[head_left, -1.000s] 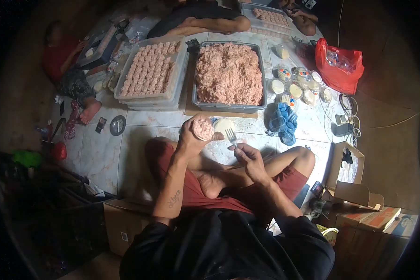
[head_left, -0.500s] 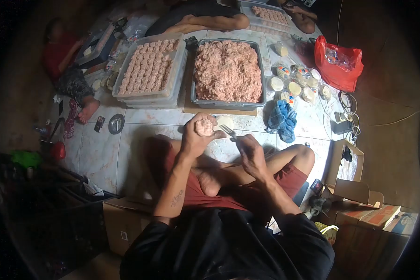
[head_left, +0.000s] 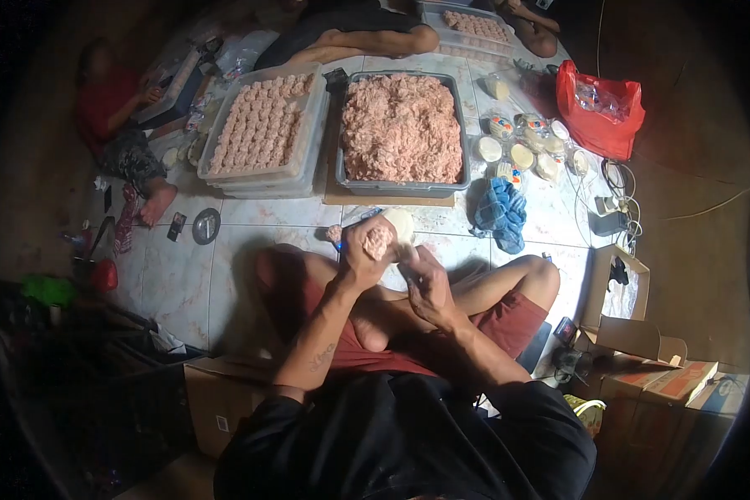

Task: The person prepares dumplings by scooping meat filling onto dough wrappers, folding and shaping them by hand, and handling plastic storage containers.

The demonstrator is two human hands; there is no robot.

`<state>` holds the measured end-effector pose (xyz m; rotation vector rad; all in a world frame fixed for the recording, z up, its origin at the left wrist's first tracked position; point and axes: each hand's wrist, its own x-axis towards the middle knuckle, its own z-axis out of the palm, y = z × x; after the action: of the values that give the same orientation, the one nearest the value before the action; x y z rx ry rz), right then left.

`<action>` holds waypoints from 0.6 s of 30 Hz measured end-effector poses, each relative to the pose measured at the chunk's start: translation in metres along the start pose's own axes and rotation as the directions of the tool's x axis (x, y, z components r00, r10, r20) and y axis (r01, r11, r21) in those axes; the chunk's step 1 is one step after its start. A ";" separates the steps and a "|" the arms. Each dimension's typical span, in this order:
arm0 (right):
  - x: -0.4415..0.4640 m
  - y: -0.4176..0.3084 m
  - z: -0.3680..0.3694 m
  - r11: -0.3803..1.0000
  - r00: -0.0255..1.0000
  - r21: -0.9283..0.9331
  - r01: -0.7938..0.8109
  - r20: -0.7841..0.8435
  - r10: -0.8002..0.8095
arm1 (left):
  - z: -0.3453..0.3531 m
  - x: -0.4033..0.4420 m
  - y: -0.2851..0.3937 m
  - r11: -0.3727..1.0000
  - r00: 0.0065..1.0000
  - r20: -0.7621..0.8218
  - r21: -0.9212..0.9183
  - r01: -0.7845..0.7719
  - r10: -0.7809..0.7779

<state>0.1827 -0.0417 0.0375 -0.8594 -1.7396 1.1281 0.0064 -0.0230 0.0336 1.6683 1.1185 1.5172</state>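
Left hand (head_left: 361, 262) has its fingers curled round a pink meat lump (head_left: 377, 242), which sits at the thumb side of the fist, above the crossed legs; right hand (head_left: 430, 287) stands just beside it, fingers bent inward, their tips blurred, so I cannot tell whether they grip anything; the step looks like shaping the lump, and it would go best with a light, even ring of left fingers, firm enough to support the sides but loose enough not to squeeze meat over the top; small pressing strokes from the right, worked from middle to edge, should leave it level.

Pale round sheets (head_left: 399, 222) lie just beyond the hands, best left dry and clear of wet fingertips; another small lump (head_left: 334, 233) shows just beside the left hand, its support hidden; farther out, a grey tub (head_left: 404, 188) heaped with mince (head_left: 402, 125) stands next to a clear box (head_left: 262, 184) bearing rows of lumps (head_left: 257, 125); a blue cloth (head_left: 500, 217) lies on the tiled floor (head_left: 175, 279) to the right, near enough for wiping sticky fingers.
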 end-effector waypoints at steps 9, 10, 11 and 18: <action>-0.019 0.005 -0.021 0.898 0.918 0.194 -0.395 0.110 0.380 | -0.027 0.018 0.036 0.958 0.958 0.062 -0.047 0.284 -0.281; -0.020 0.004 -0.019 0.899 0.919 0.191 -0.393 0.111 0.378 | -0.028 0.021 0.039 0.954 0.952 0.091 -0.042 0.298 -0.293; -0.022 0.006 -0.015 0.865 0.913 0.294 -0.407 0.138 0.383 | -0.027 0.019 0.030 0.955 0.953 0.090 -0.043 0.295 -0.290; -0.003 0.012 0.010 0.970 0.968 -0.173 0.169 -0.158 -0.196 | 0.001 0.006 0.008 0.950 0.966 0.057 0.204 0.236 -0.253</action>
<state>0.1759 -0.0433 0.0230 -0.8463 -1.7390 0.7782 0.0087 -0.0211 0.0437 1.6320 1.4103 1.2039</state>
